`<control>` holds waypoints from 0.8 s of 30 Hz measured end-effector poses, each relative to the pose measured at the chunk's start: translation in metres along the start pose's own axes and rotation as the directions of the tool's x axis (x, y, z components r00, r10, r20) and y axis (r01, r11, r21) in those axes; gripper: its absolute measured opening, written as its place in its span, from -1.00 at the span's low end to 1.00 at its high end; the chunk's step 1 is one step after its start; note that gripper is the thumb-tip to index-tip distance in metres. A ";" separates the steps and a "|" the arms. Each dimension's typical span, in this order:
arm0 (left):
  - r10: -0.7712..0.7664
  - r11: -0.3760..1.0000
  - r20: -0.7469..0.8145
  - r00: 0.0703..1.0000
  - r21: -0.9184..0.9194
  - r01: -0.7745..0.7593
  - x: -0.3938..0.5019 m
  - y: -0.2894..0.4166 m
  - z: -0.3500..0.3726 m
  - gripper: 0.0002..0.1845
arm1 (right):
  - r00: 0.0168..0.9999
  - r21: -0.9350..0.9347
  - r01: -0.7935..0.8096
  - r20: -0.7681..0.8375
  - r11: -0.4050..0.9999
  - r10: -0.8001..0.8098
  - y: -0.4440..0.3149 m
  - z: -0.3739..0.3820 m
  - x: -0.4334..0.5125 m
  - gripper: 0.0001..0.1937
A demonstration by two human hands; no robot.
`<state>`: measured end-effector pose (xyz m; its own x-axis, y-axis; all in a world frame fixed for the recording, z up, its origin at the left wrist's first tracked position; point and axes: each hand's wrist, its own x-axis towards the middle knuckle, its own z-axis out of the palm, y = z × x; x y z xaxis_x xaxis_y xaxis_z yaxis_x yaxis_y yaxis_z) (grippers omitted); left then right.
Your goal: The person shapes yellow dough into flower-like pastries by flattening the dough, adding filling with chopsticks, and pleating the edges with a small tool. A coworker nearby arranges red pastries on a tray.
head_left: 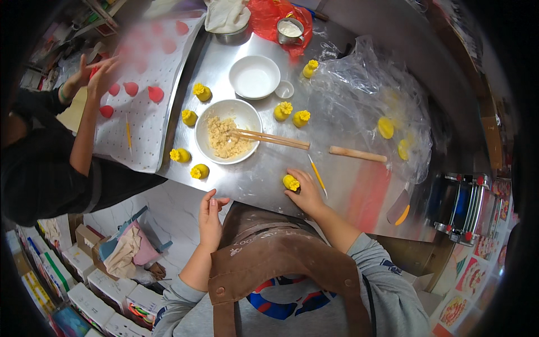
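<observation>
My right hand has its fingers and thumb around a yellow dough piece with a ruffled top at the front of the steel table. Off the table's front edge, my left hand holds nothing, its fingers apart. A white bowl of crumbly pale filling stands ahead, with wooden chopsticks resting in it. Similar yellow pieces stand around it, among them one at the lower left and a pair to the right. Beside my right hand lies a yellow-handled modelling tool.
A wooden rolling pin, clear plastic sheet over yellow dough discs, scraper and roller machine are on the right. An empty white bowl stands behind. At left, a co-worker's hands are over a tray with red pieces.
</observation>
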<state>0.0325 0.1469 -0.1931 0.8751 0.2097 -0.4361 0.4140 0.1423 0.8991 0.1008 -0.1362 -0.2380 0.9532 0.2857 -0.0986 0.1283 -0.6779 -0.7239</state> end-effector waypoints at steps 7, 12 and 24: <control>-0.131 0.991 0.312 0.941 0.076 0.113 0.043 0.010 0.006 -0.68 | 0.977 0.008 -0.163 -0.140 0.987 0.162 -0.007 0.008 0.014 -0.47; -0.175 0.946 0.548 0.818 0.324 -0.015 0.067 -0.002 0.057 -0.57 | 0.968 -0.045 -0.141 -0.215 0.989 0.128 -0.012 0.006 0.012 -0.40; 0.398 0.722 0.550 0.734 0.306 -0.621 0.079 -0.047 0.164 -0.59 | 0.876 0.807 -0.340 0.087 0.482 0.474 -0.004 0.020 -0.021 -0.34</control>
<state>0.1236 -0.0020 -0.2641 0.9450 -0.3219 0.0587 -0.1680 -0.3235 0.9312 0.0751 -0.1260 -0.2469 0.8725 -0.0123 -0.4885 -0.4836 0.1227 -0.8667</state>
